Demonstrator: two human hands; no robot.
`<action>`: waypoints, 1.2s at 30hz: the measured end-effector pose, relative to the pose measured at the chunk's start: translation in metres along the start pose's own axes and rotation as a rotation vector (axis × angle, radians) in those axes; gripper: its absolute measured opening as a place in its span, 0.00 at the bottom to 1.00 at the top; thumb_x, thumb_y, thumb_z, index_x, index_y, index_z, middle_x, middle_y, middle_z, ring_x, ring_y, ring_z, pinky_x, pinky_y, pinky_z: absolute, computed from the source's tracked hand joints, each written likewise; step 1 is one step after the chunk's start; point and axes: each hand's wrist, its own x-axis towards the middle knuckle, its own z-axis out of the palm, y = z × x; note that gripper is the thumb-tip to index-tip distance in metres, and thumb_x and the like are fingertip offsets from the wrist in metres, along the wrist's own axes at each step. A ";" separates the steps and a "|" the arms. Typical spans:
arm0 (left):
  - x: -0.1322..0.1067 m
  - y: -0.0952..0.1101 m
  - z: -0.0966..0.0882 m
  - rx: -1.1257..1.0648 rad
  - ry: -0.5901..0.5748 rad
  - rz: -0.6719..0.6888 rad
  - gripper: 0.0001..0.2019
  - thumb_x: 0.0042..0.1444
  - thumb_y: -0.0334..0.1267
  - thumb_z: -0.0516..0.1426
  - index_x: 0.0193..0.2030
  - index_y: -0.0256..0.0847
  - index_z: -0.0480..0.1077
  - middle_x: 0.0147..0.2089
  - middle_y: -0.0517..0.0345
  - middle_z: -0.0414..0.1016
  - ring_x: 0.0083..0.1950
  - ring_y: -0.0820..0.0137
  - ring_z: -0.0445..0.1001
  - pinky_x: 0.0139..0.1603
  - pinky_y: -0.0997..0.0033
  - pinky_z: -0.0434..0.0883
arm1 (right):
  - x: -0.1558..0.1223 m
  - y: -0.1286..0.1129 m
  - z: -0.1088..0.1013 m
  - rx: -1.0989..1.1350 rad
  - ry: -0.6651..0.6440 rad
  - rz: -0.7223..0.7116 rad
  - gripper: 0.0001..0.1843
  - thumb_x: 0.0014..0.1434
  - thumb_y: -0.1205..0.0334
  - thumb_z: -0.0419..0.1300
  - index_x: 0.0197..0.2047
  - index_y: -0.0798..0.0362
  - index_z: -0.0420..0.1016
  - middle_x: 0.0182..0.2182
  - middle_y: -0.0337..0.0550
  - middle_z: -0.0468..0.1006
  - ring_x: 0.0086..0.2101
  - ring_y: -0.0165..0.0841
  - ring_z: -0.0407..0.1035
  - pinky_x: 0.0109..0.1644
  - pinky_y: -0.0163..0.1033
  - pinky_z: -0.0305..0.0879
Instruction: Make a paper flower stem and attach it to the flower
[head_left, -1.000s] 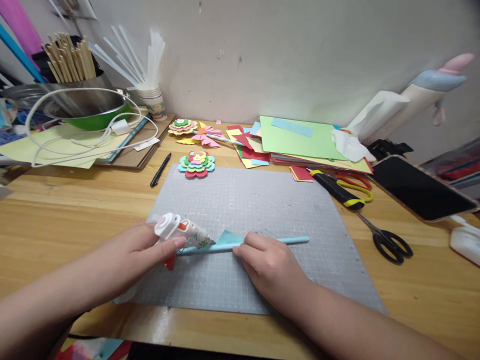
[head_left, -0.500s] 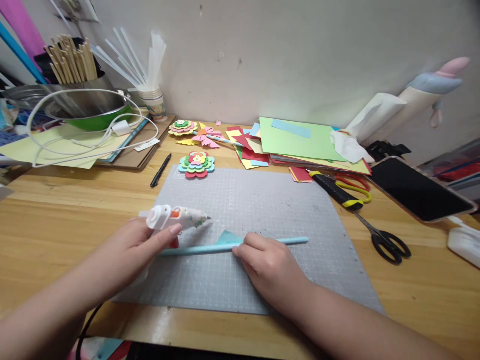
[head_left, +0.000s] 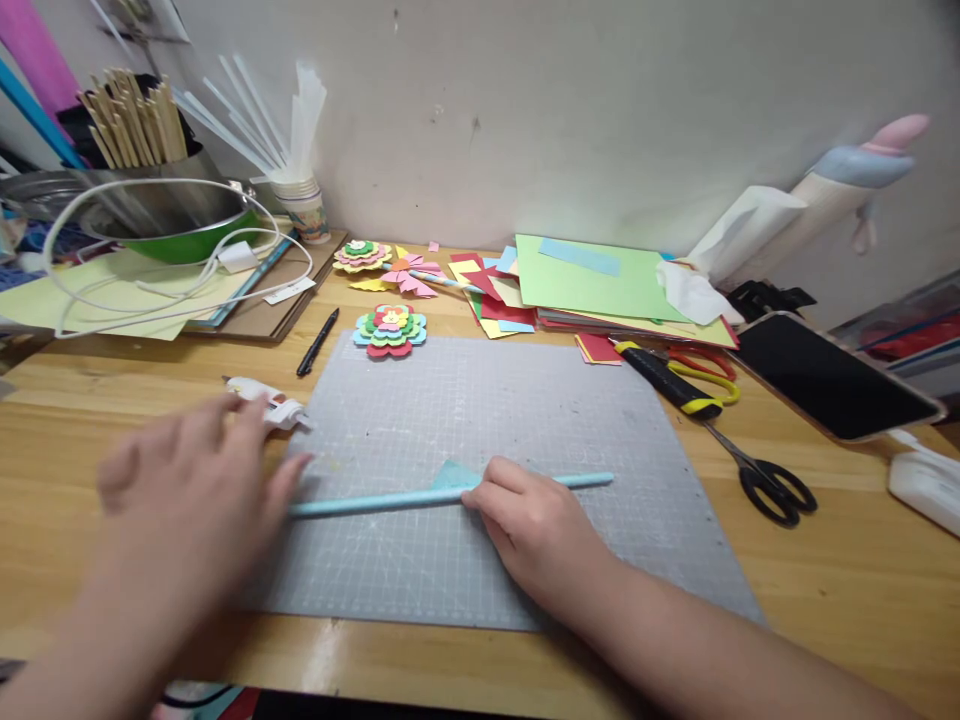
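My right hand (head_left: 536, 520) pinches a thin light-blue paper-wrapped stick (head_left: 375, 503) and presses it down on the grey cutting mat (head_left: 420, 570). Just behind the stick, a small triangular flap of blue paper (head_left: 454, 474) sticks out, partly covered by my fingers. My left hand (head_left: 195, 480), smeared by motion, hovers over the mat's left edge with thumb and fingers apart. Beyond its fingertips a white hot glue gun (head_left: 270, 402) lies on its side, its nozzle at the mat's edge; part of it is hidden by the hand.
A layered paper flower (head_left: 390, 331) lies at the mat's back edge, with a black pen (head_left: 319, 342) to its left. Coloured paper sheets (head_left: 600, 280) are stacked at the wall. On the right are a utility knife (head_left: 667, 380), black-handled scissors (head_left: 776, 490) and a phone (head_left: 836, 375).
My left hand has let go of the glue gun, now lying farther left and back, and drawn back to the left. My right hand still holds the stick in place.
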 end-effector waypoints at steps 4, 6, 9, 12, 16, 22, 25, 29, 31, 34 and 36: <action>-0.020 0.046 0.007 -0.360 0.090 0.331 0.11 0.62 0.40 0.51 0.48 0.45 0.70 0.46 0.53 0.75 0.48 0.59 0.70 0.48 0.57 0.61 | 0.001 -0.001 0.000 -0.022 -0.010 0.005 0.13 0.63 0.72 0.50 0.29 0.55 0.73 0.27 0.40 0.67 0.26 0.29 0.59 0.29 0.35 0.53; -0.021 0.060 0.010 -0.422 0.028 0.363 0.08 0.62 0.37 0.51 0.42 0.44 0.71 0.41 0.57 0.76 0.45 0.61 0.71 0.45 0.60 0.60 | 0.002 0.000 -0.001 -0.019 -0.021 0.000 0.13 0.63 0.71 0.51 0.30 0.55 0.73 0.27 0.40 0.67 0.27 0.29 0.59 0.30 0.35 0.54; -0.017 0.065 0.013 -0.447 -0.022 0.374 0.07 0.62 0.35 0.52 0.37 0.43 0.71 0.36 0.59 0.75 0.41 0.63 0.70 0.43 0.61 0.58 | 0.004 0.002 -0.006 0.013 -0.006 0.003 0.10 0.63 0.70 0.52 0.35 0.54 0.74 0.30 0.41 0.70 0.32 0.32 0.62 0.35 0.37 0.58; -0.017 0.062 0.013 -0.469 -0.010 0.380 0.06 0.61 0.35 0.53 0.36 0.43 0.71 0.35 0.59 0.75 0.41 0.63 0.70 0.43 0.61 0.57 | 0.005 0.005 -0.014 0.022 0.008 0.035 0.05 0.61 0.69 0.56 0.38 0.54 0.74 0.35 0.43 0.73 0.38 0.34 0.64 0.42 0.40 0.60; -0.028 0.062 0.011 -0.513 0.020 0.398 0.05 0.60 0.34 0.53 0.35 0.42 0.70 0.34 0.60 0.75 0.39 0.64 0.70 0.42 0.62 0.57 | -0.007 0.004 -0.020 0.041 -0.071 0.050 0.06 0.61 0.71 0.56 0.33 0.55 0.72 0.32 0.42 0.72 0.36 0.34 0.63 0.40 0.39 0.60; -0.052 0.070 0.013 -0.589 0.140 0.382 0.06 0.60 0.31 0.53 0.39 0.41 0.71 0.37 0.59 0.77 0.42 0.64 0.70 0.44 0.62 0.58 | -0.034 -0.007 -0.014 0.013 0.044 -0.024 0.12 0.65 0.70 0.50 0.38 0.55 0.75 0.32 0.44 0.73 0.35 0.34 0.63 0.38 0.39 0.59; -0.057 0.072 0.016 -0.547 0.203 0.369 0.09 0.61 0.29 0.52 0.41 0.41 0.72 0.39 0.58 0.78 0.44 0.62 0.71 0.46 0.61 0.59 | -0.038 -0.007 -0.009 -0.037 0.091 -0.044 0.13 0.66 0.70 0.48 0.39 0.56 0.75 0.32 0.44 0.74 0.34 0.33 0.63 0.37 0.39 0.58; -0.060 0.073 0.019 -0.426 0.231 0.409 0.13 0.62 0.29 0.48 0.44 0.38 0.73 0.42 0.53 0.79 0.46 0.60 0.72 0.48 0.60 0.59 | -0.036 -0.006 -0.006 -0.138 0.078 -0.078 0.15 0.67 0.69 0.47 0.41 0.57 0.75 0.31 0.45 0.73 0.33 0.35 0.62 0.36 0.40 0.57; -0.059 0.074 0.020 -0.377 0.229 0.420 0.14 0.62 0.29 0.47 0.46 0.36 0.73 0.43 0.51 0.79 0.46 0.60 0.71 0.48 0.60 0.59 | -0.035 -0.005 -0.005 -0.179 0.066 -0.090 0.14 0.66 0.70 0.47 0.43 0.58 0.74 0.32 0.45 0.74 0.34 0.36 0.61 0.37 0.41 0.57; -0.057 0.075 0.019 -0.332 0.223 0.415 0.14 0.61 0.28 0.48 0.47 0.34 0.73 0.43 0.50 0.79 0.46 0.58 0.71 0.47 0.59 0.59 | -0.033 -0.005 -0.005 -0.208 0.057 -0.089 0.13 0.66 0.70 0.48 0.44 0.59 0.74 0.33 0.45 0.74 0.35 0.36 0.61 0.38 0.41 0.57; -0.054 0.075 0.016 -0.321 0.210 0.402 0.13 0.61 0.29 0.49 0.45 0.35 0.74 0.42 0.50 0.78 0.46 0.58 0.71 0.47 0.59 0.58 | -0.032 -0.004 -0.005 -0.214 0.049 -0.083 0.13 0.66 0.70 0.48 0.43 0.59 0.74 0.33 0.45 0.74 0.35 0.36 0.62 0.38 0.42 0.57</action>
